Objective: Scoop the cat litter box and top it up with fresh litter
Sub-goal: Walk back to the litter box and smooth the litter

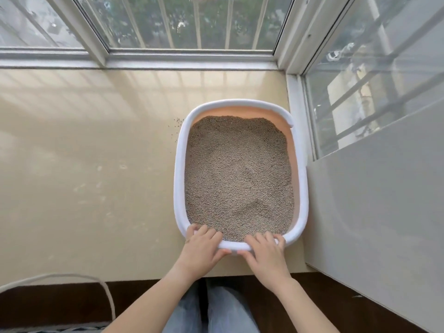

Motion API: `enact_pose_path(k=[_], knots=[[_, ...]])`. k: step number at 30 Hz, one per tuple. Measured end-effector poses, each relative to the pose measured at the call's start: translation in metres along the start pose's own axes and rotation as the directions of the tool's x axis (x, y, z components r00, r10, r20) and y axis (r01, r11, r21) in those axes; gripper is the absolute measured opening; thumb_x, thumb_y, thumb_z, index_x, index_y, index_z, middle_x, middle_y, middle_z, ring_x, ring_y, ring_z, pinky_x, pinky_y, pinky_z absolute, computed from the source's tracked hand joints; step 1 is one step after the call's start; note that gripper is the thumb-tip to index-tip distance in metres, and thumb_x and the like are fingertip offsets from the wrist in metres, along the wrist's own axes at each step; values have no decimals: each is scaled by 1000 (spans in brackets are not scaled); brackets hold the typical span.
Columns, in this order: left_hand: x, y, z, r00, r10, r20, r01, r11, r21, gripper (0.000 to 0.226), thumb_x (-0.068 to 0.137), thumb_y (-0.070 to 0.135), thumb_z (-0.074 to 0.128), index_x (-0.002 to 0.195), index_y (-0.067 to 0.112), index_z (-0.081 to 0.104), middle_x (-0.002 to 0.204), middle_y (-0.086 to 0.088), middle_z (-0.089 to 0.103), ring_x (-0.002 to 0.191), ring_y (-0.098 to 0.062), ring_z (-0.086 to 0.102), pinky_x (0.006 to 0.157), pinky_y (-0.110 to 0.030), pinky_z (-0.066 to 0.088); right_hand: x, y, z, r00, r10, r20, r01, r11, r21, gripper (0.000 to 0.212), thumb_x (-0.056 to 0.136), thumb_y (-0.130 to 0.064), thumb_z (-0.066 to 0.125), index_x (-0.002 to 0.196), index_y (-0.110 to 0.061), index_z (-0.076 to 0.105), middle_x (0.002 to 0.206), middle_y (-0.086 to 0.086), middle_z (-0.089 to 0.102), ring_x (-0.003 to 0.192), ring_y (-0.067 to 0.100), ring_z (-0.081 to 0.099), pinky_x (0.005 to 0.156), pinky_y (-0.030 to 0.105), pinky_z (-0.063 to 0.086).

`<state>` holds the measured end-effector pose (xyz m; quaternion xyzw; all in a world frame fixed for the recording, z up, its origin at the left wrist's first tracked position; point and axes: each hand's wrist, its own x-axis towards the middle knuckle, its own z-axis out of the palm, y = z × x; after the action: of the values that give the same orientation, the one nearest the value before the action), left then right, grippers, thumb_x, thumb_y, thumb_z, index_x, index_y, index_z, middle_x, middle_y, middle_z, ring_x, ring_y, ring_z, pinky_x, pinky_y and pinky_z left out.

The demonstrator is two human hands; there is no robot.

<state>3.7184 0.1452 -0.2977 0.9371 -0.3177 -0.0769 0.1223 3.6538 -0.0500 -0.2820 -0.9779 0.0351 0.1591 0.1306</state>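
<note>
Litter box point(303, 188) on beige window ledge point(96, 164), at ledge's right end, right wall just beside window frame point(298, 116), near rim close to ledge's front edge. White rim, peach inner wall, filled with grey-brown litter point(240, 176).

Long axis: front edge to back edge of ledge, i.e. away from the person toward the glass. Short end faces the person. Far right corner of rim shows a notch or step; purpose unclear.

Left hand point(201, 246) on near rim, left part; fingers point(204, 230) curled over rim into box, thumb below on outer face. Grasping rim. Right hand point(264, 251) on near rim, right part; fingers point(259, 237) draped over rim, thumb outside. Also grasping rim.

Judgement: two-handed hold on the short end suits sliding or steadying the box along its long axis; likely positioning it against the corner, or a shake to level.

Litter surface uneven, shallow hollows mid and near end; no clumps visible. No scoop or fresh bag in view.

Stray granules point(179, 121) on ledge beside far left corner of box.
</note>
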Motion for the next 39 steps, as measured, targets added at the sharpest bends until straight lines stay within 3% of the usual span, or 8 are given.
enact_pose_path(k=[12,17,23,30,34,39], knots=[[69,-16,-17,991,-63,119,64,998,-4,43,84,63,36,67,26,47,64,11,53,66,-16,53,76,-35,24,69,19,-31,999,-36,14,36,999,-7,31,84,-58,35,81,-31,52,78,-15,51,81,17,52,81,35,19],[116,-29,-33,952,-104,288,110,994,-6,50,86,69,22,85,25,46,95,8,59,97,-19,48,91,-38,18,118,26,-56,992,-48,113,53,998,-39,52,79,-65,16,91,-30,53,89,-12,52,97,19,48,90,39,17],[175,-43,-43,942,-100,321,111,994,-17,46,92,64,31,91,22,51,103,6,60,103,-22,46,95,-41,20,174,40,-81,983,-22,180,32,998,-53,60,73,-72,7,94,-35,50,88,-15,42,102,14,42,96,40,16],[225,-54,-51,926,-94,366,114,993,-32,46,94,61,33,97,20,53,109,2,60,108,-25,46,101,-46,22,216,54,-99,986,-20,165,30,998,-60,40,89,-66,29,97,-35,53,87,-14,46,101,14,43,93,38,17],[239,-58,-51,931,-88,353,104,994,-27,45,94,61,32,96,21,53,108,3,60,108,-25,45,100,-45,22,228,57,-102,992,-23,122,32,997,-72,64,74,-72,8,97,-33,53,87,-14,46,99,14,42,92,39,16],[237,-58,-51,940,-93,329,106,994,-21,44,94,61,32,93,22,52,105,4,60,105,-23,45,98,-43,22,226,57,-99,993,-38,111,50,993,-104,63,75,-71,6,95,-33,52,86,-15,41,100,15,45,94,41,20]])
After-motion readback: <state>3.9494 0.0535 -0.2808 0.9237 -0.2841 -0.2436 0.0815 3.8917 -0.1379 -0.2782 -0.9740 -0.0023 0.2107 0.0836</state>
